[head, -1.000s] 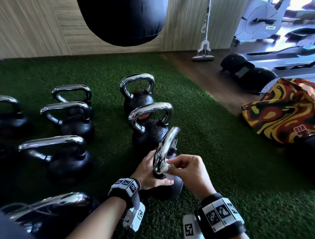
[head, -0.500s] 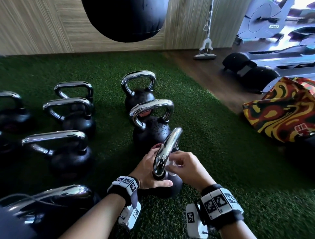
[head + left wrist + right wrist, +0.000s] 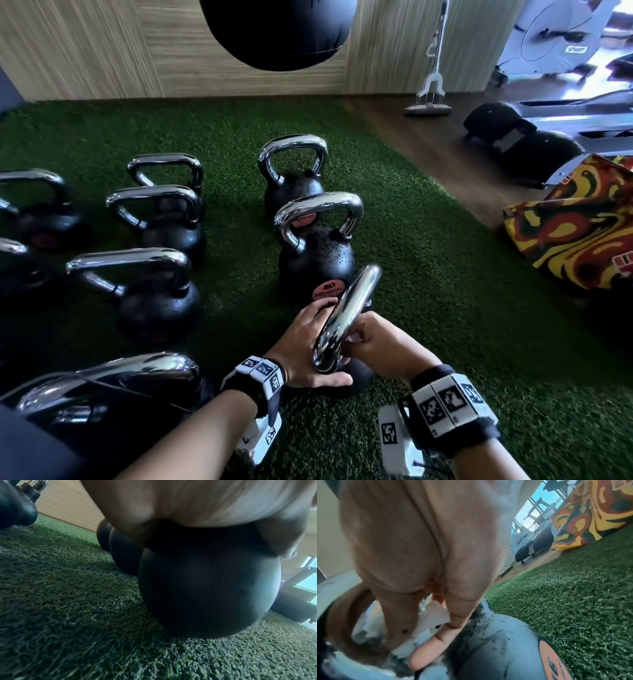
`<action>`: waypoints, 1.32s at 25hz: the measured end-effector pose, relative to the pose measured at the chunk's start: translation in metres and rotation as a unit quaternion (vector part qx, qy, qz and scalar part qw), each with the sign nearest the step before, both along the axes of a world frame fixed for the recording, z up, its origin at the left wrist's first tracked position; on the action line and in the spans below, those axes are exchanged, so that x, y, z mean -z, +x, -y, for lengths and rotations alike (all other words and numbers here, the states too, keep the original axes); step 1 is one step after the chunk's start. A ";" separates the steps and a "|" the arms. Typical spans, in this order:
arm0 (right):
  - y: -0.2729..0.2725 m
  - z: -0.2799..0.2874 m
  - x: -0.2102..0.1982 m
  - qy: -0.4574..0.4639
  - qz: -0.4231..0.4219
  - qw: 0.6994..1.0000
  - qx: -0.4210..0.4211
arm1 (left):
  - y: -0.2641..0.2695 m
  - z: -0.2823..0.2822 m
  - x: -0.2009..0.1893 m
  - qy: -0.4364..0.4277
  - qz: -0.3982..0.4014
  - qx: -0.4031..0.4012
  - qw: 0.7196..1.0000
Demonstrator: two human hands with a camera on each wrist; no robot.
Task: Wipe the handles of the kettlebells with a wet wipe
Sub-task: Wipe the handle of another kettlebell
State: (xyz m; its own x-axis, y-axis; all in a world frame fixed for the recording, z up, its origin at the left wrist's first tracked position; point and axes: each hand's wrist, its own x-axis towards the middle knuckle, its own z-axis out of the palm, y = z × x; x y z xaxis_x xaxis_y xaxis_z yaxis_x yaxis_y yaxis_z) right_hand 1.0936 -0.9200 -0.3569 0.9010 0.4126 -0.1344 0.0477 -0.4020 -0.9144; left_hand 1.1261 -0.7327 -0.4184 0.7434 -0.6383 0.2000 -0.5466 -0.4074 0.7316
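While left hand (image 3: 301, 346) steadies kettlebell (image 3: 209, 591), right hand (image 3: 380, 346) presses wet wipe (image 3: 435, 616)

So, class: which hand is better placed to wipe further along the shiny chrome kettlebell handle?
Right. The right hand already pinches the white wet wipe against the chrome handle; the left hand rests on the black kettlebell body, steadying it.

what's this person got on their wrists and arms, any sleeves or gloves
Both hands are bare, no gloves. The left hand and right hand each have a black wrist strap carrying white blocks printed with black square code markers, plus a white camera unit with another marker hanging under the wrist. Forearms are bare; no sleeves show.
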 end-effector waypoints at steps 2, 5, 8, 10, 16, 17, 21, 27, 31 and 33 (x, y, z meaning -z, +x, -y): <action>-0.001 0.002 0.005 0.060 -0.030 0.998 -0.004 | 0.000 -0.001 0.003 0.003 0.004 0.001 1.000; -0.008 0.015 0.014 0.223 -0.125 0.967 0.020 | 0.000 -0.002 0.008 0.005 0.011 0.005 1.000; -0.011 0.015 0.017 0.380 -0.177 0.904 0.090 | 0.003 -0.002 0.011 0.012 -0.010 -0.009 1.000; -0.003 0.012 0.018 0.451 -0.171 0.857 0.180 | 0.003 -0.002 0.010 0.018 -0.027 -0.019 0.999; -0.008 0.013 0.009 0.474 -0.193 0.834 0.204 | -0.002 -0.003 0.002 0.014 -0.041 -0.021 0.999; -0.008 0.011 0.008 0.462 -0.177 0.842 0.217 | -0.002 -0.003 0.002 0.019 -0.039 -0.020 0.999; 0.011 0.004 0.006 0.382 -0.063 0.831 0.400 | -0.003 -0.002 0.001 0.013 -0.043 -0.026 0.999; 0.007 0.000 0.000 0.191 0.061 0.855 0.479 | -0.003 -0.003 0.003 0.011 -0.047 -0.027 0.998; 0.020 -0.010 -0.002 0.023 0.126 0.812 0.570 | 0.000 -0.004 0.008 0.024 -0.047 -0.027 0.998; 0.025 -0.015 0.002 0.003 0.098 0.802 0.589 | 0.000 -0.004 0.010 0.035 -0.054 -0.030 0.997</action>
State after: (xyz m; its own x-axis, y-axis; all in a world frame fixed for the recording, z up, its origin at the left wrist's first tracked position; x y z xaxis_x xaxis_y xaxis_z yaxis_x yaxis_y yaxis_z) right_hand 1.1188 -0.9054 -0.3591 0.6698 -0.7405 0.0558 -0.2198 -0.2695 -0.9376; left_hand 1.1265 -0.7289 -0.4287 0.7953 -0.6018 0.0729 -0.4395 -0.4897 0.7530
